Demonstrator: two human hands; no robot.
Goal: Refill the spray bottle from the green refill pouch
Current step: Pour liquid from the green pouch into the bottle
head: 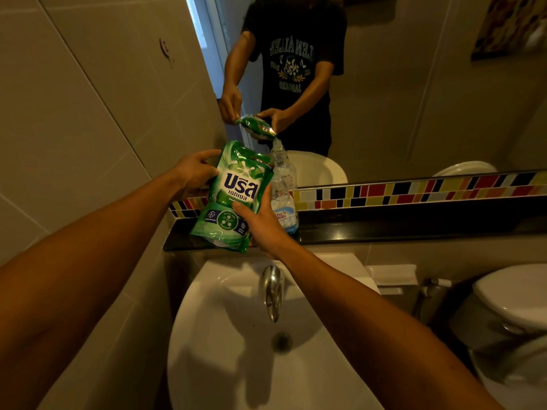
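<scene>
The green refill pouch [233,196] is held tilted over the dark ledge, its top corner leaning toward the neck of the clear spray bottle [284,199]. The bottle stands upright on the ledge against the mirror, without a spray head, with a blue and white label. My left hand [194,174] grips the pouch's upper left edge. My right hand [260,226] holds the pouch's lower right side, thumb across its front. The mirror repeats both hands and the pouch. Whether liquid flows I cannot tell.
A dark ledge [384,229] runs under the mirror with a coloured mosaic strip [414,190]. Below are the white basin [231,335] with a chrome tap [273,291] and drain. A toilet [509,297] stands at the right; a tiled wall is at the left.
</scene>
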